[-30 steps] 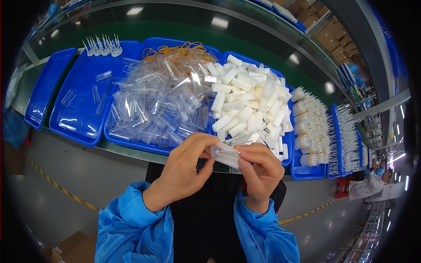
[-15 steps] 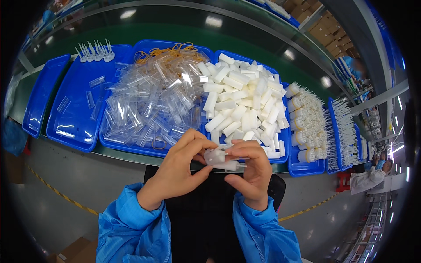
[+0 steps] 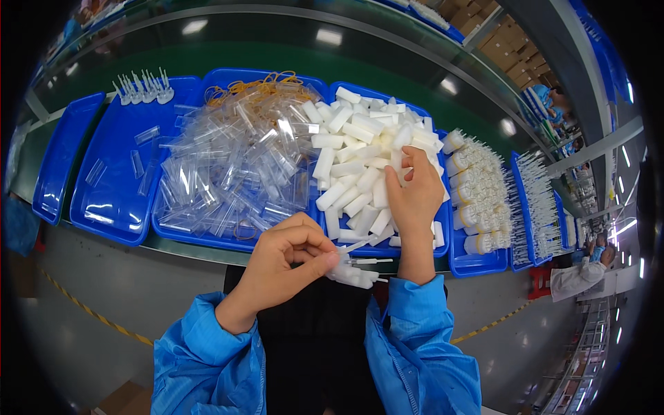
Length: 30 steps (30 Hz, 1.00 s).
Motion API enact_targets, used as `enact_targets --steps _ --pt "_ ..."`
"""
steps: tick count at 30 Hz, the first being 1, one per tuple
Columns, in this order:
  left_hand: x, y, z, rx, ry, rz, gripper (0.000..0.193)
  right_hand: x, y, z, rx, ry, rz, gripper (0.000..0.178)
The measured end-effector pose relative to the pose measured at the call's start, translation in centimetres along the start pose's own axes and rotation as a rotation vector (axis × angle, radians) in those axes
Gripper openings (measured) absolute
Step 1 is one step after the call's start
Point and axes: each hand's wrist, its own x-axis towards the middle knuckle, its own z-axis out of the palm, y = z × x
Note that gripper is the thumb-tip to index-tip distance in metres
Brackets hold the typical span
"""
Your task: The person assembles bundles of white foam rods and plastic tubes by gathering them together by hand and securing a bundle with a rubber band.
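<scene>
My left hand [image 3: 289,261] is closed, thumb and fingertips pinching a small bunch of white translucent plastic parts with thin stems [image 3: 354,275]. The stems point right, in front of the trays' near edge. Over the heap of white foam blocks [image 3: 360,162] my right hand [image 3: 418,197] reaches forward, thumb and fingers apart with nothing visible between them. Its fingertips are close to a block [image 3: 402,136] near the top of the heap; whether they touch it I cannot tell. The blocks lie in a blue tray [image 3: 443,261], partly covered by my right hand.
Left of the foam, a blue tray [image 3: 160,223] holds clear plastic sleeves [image 3: 228,166] and orange rubber bands [image 3: 259,84]. Another tray [image 3: 104,214] has a few sleeves and several upright stemmed parts [image 3: 144,90]. Bundled white stemmed parts [image 3: 477,187] fill trays at right.
My right hand has left the white parts and moved forward and right over the foam blocks, opening its fingers. My left hand keeps hold of the parts, slightly lower.
</scene>
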Motion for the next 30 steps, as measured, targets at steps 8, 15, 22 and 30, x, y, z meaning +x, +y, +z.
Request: enact_targets --steps 8,15,22,30 --pt "0.1 -0.1 0.1 0.265 0.143 0.156 0.012 -1.5 -0.1 -2.0 0.408 0.157 0.105 0.024" --pt "0.4 -0.5 0.5 0.589 0.288 0.377 0.014 -5.0 -6.3 -6.2 0.835 -0.157 -0.183 0.025" --pt "0.3 -0.5 0.8 0.627 0.386 0.499 0.014 -5.9 -7.1 -3.9 0.738 -0.099 0.033 0.016" --pt "0.4 -0.7 0.4 0.692 0.437 0.588 0.014 -6.1 -7.3 -3.2 0.782 -0.100 0.177 0.013"
